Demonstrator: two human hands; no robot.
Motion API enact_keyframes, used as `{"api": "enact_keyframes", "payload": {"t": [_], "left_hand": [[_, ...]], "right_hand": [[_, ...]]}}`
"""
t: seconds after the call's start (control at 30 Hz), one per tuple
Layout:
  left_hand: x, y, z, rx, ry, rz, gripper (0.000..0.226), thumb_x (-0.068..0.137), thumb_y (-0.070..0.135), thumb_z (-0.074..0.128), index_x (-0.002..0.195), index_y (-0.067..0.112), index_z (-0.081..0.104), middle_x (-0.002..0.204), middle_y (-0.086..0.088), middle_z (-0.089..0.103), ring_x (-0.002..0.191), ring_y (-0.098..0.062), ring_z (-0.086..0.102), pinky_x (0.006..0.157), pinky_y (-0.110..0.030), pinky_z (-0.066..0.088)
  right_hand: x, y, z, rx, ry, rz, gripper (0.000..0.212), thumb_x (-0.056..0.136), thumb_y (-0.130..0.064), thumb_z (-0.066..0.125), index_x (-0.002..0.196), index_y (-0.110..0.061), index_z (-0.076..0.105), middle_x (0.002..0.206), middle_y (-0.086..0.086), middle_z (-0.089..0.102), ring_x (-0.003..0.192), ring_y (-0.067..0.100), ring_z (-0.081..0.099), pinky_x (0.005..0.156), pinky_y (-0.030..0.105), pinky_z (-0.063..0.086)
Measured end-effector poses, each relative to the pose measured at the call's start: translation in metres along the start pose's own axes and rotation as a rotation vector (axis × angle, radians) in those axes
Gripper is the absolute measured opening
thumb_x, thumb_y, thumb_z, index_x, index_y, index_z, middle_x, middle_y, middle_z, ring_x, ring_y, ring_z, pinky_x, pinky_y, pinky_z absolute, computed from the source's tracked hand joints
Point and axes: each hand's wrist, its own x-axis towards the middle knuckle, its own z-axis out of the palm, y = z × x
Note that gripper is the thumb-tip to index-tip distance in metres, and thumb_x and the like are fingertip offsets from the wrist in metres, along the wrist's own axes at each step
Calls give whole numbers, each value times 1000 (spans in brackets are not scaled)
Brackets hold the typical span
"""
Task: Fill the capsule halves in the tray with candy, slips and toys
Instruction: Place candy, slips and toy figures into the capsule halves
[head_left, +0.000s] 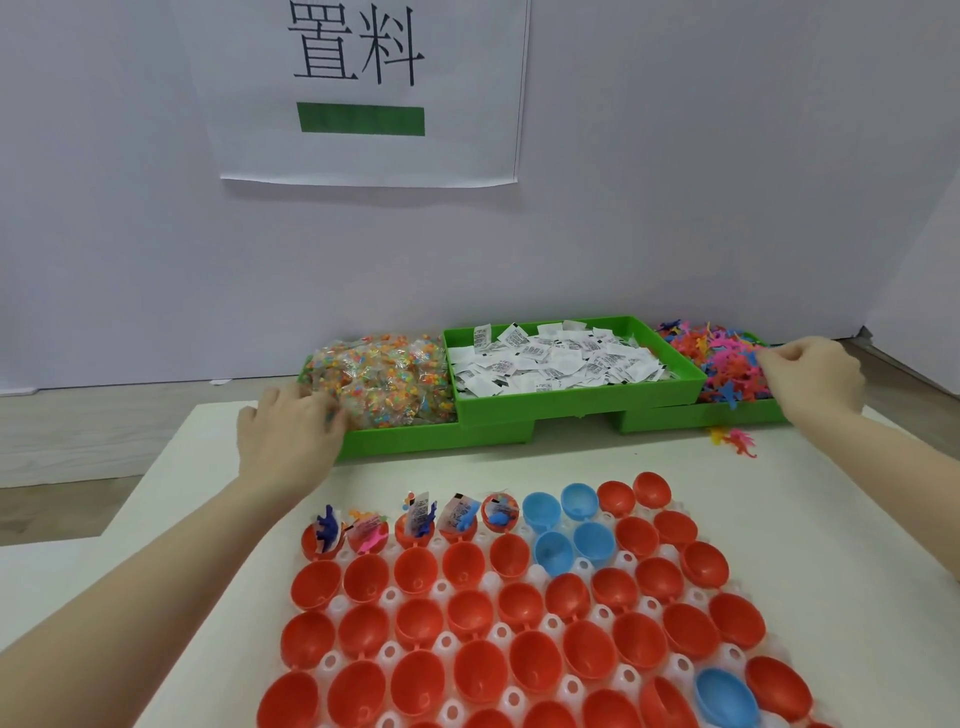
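The left hand rests on the pile of candy bags, with its fingertips hidden in the bags, so I cannot tell if it holds one. The right hand has curled fingers that pinch at the heap of little toys. Three green bins sit in a row: candy, white paper slips, toys. A few toys lie on the table. Close by, the white tray holds many red cups and five blue cups. Five red cups in the far row are filled. The wall sign reads "置料".
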Motion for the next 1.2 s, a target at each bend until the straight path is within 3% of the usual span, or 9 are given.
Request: {"api": "enact_keyframes", "payload": {"t": [0.17,0.3,0.47,0.6,0.77,0.97,1.07,1.13,1.2], "left_hand": [[5,-2,-3,-164,24,-59,24,91,21,55,102,6,70,106,-17,61,102,-36,51,80,-40,42],[0,2,-1,-224,84,-51,27,89,7,44,110,4,61,113,-18,56,107,-35,46,83,-40,35],[-3,6,3,-37,7,12,48,93,50,35,111,12,58,119,-11,52,115,-29,42,92,-39,33],[-2,8,5,-65,65,57,37,93,42,47,111,13,63,111,-8,59,105,-27,52,87,-36,38],[-2,10,5,-173,95,89,36,92,35,52,120,12,56,107,-8,65,100,-28,56,79,-35,41],[0,13,3,-382,110,30,22,90,16,59,102,0,67,95,-15,68,88,-30,58,73,-33,41],[-2,8,1,-268,93,163,24,93,16,53,94,-1,69,93,-14,66,87,-30,56,73,-36,42],[-4,3,-1,-247,49,254,26,94,19,52,97,1,69,97,-12,64,91,-29,55,78,-38,43],[-5,-2,-2,-197,43,308,26,92,24,55,104,4,67,101,-10,64,95,-27,55,80,-34,42]], "right_hand": [[-2,-7,-8,447,-91,169,25,78,-10,68,59,-9,52,42,-3,58,50,10,65,42,15,48],[-3,-12,-13,535,-259,314,18,88,-4,53,70,-8,49,62,8,54,40,14,57,36,18,47],[-12,-28,-11,451,-415,326,30,91,0,26,102,-4,53,60,2,29,30,6,26,28,11,18],[-27,-53,-6,219,-384,22,42,94,-33,39,106,1,62,85,19,59,75,31,55,65,34,46],[-52,-92,-4,-189,-521,-486,46,73,-58,65,101,-21,68,111,4,65,105,25,57,81,35,44],[-46,-119,11,-466,-738,-378,56,75,-48,70,108,-2,66,117,12,64,95,23,61,81,33,49],[-49,-122,11,-520,-717,-488,42,82,-42,64,92,-2,69,90,11,69,77,20,60,61,27,40],[-49,-118,6,-489,-757,-574,37,85,-36,63,63,-6,59,52,5,47,49,11,41,47,24,25],[-47,-112,1,-421,-825,-618,20,82,-25,67,64,-19,62,44,-12,34,39,5,40,44,18,26]]}}
